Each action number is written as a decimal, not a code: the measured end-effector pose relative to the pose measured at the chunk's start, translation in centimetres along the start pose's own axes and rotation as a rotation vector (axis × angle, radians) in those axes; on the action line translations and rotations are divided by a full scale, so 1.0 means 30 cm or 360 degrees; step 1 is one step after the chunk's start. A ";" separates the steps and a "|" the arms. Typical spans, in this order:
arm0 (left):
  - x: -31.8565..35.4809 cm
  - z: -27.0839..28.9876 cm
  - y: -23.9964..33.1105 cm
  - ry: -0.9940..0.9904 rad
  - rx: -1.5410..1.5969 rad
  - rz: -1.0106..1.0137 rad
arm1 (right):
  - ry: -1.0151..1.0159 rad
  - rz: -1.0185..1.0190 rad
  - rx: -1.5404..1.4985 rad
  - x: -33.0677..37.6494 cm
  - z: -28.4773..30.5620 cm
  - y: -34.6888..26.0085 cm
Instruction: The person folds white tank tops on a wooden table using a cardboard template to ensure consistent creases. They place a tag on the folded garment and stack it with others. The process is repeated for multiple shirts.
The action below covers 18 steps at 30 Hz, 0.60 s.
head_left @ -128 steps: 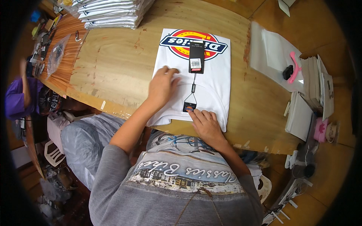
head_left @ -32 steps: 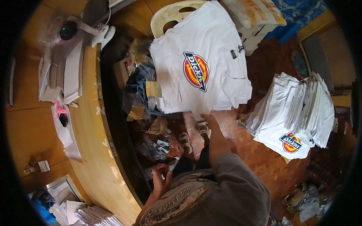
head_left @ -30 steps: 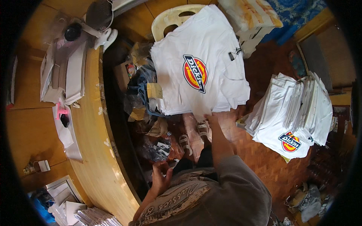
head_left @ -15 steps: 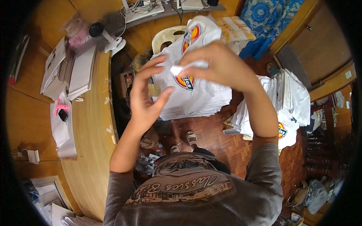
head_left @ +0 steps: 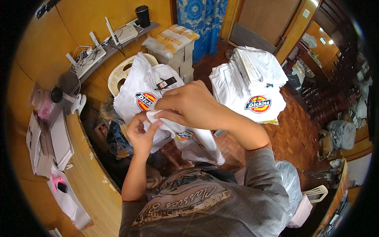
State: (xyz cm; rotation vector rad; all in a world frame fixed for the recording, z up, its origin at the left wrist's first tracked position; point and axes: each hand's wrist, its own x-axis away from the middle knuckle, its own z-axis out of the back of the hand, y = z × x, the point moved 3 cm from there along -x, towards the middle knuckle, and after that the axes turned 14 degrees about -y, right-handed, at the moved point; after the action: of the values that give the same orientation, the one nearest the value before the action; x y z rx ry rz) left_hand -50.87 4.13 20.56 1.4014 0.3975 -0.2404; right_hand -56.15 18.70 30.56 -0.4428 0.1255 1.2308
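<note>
A white T-shirt (head_left: 209,144) with a printed logo hangs from both hands, its lower part dangling in front of my body. My left hand (head_left: 140,134) pinches a folded edge of the cloth. Close above it, my right hand (head_left: 191,103) grips the same edge, its fingers pressed together. Just beyond the hands, more white T-shirts (head_left: 132,85) lie piled on a cream plastic chair (head_left: 114,81), with a logo print showing. A black hang tag (head_left: 166,83) lies on that pile; which shirt it belongs to, I cannot tell.
To the right stands a tall stack of folded white T-shirts (head_left: 256,69). A wooden counter (head_left: 89,170) runs along my left, bearing a pink tool (head_left: 57,181). White routers (head_left: 127,33) and a black cup (head_left: 142,16) sit on the back shelf. Plastic bags (head_left: 288,181) lie at right.
My left hand has gone from open to pinching cloth beside the right hand. The shirt now hangs lower, nearer my body. The view has turned toward the right.
</note>
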 end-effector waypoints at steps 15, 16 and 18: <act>-0.343 0.035 0.106 -0.0995 -0.1563 -0.0664 | 0.0482 -0.0319 -0.0395 0.140 0.176 0.073; -0.391 0.051 0.155 -0.0946 -0.1342 -0.0728 | 0.0408 -0.0460 -0.0405 0.159 0.141 0.125; -0.452 0.037 0.252 -0.0978 -0.1089 -0.0802 | 0.0108 -0.1011 -0.0239 0.188 0.008 0.253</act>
State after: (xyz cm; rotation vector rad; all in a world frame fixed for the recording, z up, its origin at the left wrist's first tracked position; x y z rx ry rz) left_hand -60.08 3.31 33.07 0.4917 0.2697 -0.8369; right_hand -61.33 25.77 26.97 -0.5986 -0.0510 0.6020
